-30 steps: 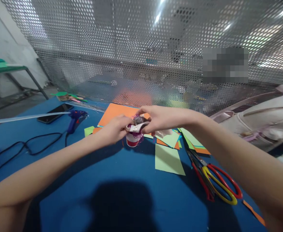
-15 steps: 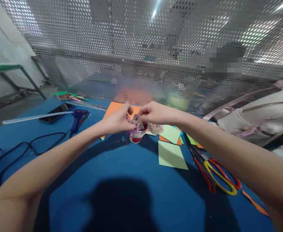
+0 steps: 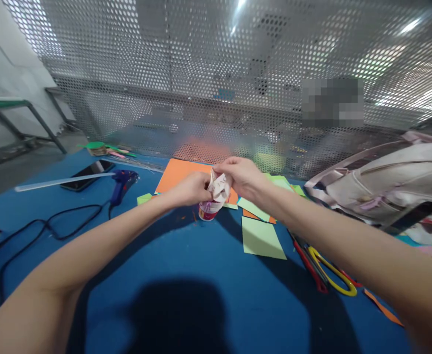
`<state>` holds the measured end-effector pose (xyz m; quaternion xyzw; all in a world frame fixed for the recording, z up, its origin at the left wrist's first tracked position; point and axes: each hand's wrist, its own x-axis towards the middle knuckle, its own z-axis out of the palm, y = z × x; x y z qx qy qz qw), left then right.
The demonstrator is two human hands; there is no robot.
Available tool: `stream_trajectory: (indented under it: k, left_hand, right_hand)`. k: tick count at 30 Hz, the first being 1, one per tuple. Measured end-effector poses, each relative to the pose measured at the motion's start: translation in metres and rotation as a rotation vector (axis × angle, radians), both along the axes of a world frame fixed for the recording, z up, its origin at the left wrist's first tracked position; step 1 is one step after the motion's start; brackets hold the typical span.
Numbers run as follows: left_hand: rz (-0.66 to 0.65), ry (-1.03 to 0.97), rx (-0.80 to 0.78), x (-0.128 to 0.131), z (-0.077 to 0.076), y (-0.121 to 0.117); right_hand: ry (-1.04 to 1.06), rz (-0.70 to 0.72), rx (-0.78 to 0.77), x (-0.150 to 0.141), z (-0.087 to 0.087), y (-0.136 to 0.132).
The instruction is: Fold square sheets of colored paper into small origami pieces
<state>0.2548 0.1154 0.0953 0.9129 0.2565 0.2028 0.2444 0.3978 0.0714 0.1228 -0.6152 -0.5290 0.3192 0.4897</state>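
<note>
A crumpled, pale printed paper (image 3: 221, 188) stands up out of a small red-and-white paper cup (image 3: 207, 212) on the blue table. My left hand (image 3: 195, 189) is closed at the left side of the paper, just above the cup rim, its fingers pinching the paper's edge. From the right, my right hand (image 3: 240, 176) grips the upper edge of the same paper between thumb and fingers. Something purple shows at the cup rim. How far down inside the cup the paper reaches is hidden.
Behind lies an orange sheet (image 3: 175, 172); green paper squares (image 3: 263, 238) are at the right. Scissors (image 3: 330, 270) lie under my right forearm. At the left are a blue glue gun (image 3: 122, 184) and a phone (image 3: 86, 176). A perforated metal screen (image 3: 201, 88) and a bag (image 3: 385, 182) border the table.
The paper has come up higher above the cup and turned its printed side toward me. My right hand has shifted right and slightly back with it; my left hand moved slightly right.
</note>
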Motion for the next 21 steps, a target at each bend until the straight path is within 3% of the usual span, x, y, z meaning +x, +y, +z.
stream_trajectory:
  k: [3, 6, 10, 14, 16, 18, 21]
  left_hand:
    - [0.084, -0.057, 0.008, -0.002, -0.001, -0.003]
    - [0.091, -0.094, 0.014, -0.012, 0.001, -0.013]
    - [-0.05, -0.086, 0.067, -0.03, -0.002, -0.025]
    - [-0.246, -0.128, 0.187, -0.039, -0.012, -0.024]
    - [-0.273, -0.119, 0.173, -0.039, -0.012, -0.02]
    - [-0.28, -0.103, 0.15, -0.036, -0.008, -0.015]
    - [-0.219, -0.106, 0.129, -0.028, 0.0, -0.009]
  right_hand:
    - [-0.076, -0.114, 0.12, -0.005, -0.029, -0.003]
    - [-0.193, -0.048, 0.207, -0.004, -0.043, -0.013]
    - [-0.342, 0.14, 0.26, 0.001, -0.036, -0.026]
    - [-0.701, 0.536, 0.288, 0.015, -0.02, -0.031]
    - [-0.767, 0.639, 0.287, 0.023, -0.012, -0.029]
    - [-0.761, 0.619, 0.242, 0.027, -0.006, -0.025]
    - [-0.713, 0.416, 0.146, 0.024, -0.007, -0.015]
